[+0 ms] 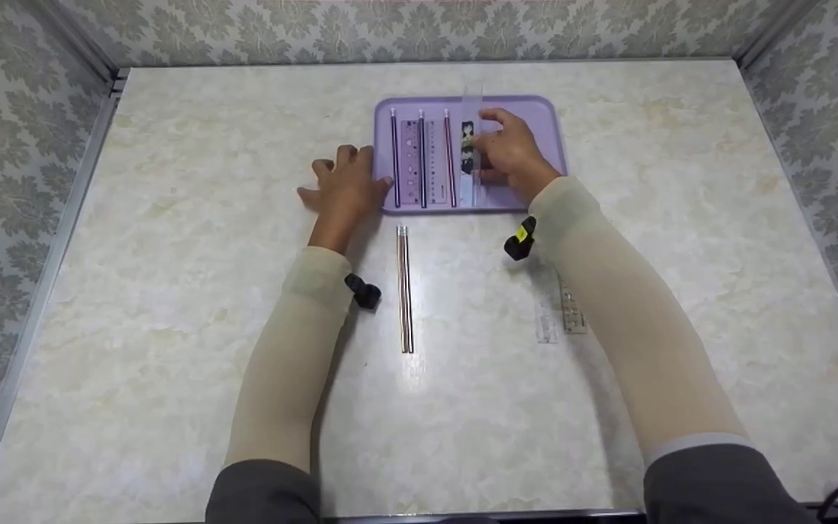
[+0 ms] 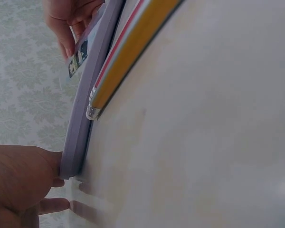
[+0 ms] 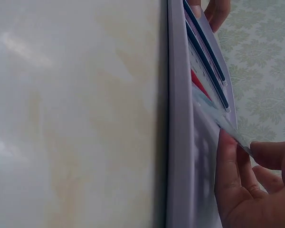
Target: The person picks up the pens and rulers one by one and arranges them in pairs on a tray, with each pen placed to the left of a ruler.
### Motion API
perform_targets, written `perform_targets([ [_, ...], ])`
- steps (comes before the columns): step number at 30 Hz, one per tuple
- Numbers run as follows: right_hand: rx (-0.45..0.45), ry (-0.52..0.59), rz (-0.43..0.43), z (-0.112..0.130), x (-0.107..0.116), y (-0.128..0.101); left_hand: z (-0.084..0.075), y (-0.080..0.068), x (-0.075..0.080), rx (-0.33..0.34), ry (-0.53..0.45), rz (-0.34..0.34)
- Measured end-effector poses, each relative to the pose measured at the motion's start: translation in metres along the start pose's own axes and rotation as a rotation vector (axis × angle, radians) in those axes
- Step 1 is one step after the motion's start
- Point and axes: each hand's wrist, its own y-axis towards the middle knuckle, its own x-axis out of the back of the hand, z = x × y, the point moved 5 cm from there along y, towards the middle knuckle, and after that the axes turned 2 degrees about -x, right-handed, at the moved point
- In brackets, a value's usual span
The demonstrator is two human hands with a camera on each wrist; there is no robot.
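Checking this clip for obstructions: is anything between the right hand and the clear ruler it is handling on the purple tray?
Nothing visible does. The right hand already pinches the clear ruler over the purple tray. The pens and rulers lie to its left, out of the way. The left hand rests at the tray's left edge.

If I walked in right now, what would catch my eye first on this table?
The purple tray at the far middle, lined with pencils and rulers. The right hand pinches a clear ruler over it, while the left hand rests on its left edge. Nearer, a pencil pair lies on the marble table.
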Motion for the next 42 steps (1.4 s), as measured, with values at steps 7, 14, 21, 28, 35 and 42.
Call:
perform_targets([
  [7,-0.018,-0.014,0.010,-0.002,-0.002,-0.002,0.000,0.000,0.000,0.003,-0.012,-0.002],
  [14,-0.016,-0.020,0.025,-0.001,-0.002,-0.004,0.000,-0.001,0.000,0.001,0.000,-0.010],
  [21,-0.065,-0.048,0.043,-0.003,-0.006,-0.007,0.000,0.001,0.000,0.008,-0.002,0.001],
  [28,-0.083,-0.092,0.036,-0.001,-0.008,-0.011,-0.001,0.001,0.000,0.013,-0.008,0.005],
  [35,-0.031,-0.295,-0.046,0.003,-0.007,-0.012,-0.001,0.002,0.000,0.010,-0.004,0.010],
  [42,0.039,-0.407,-0.095,0.003,-0.006,-0.011,-0.001,0.001,-0.001,0.000,0.000,-0.005],
])
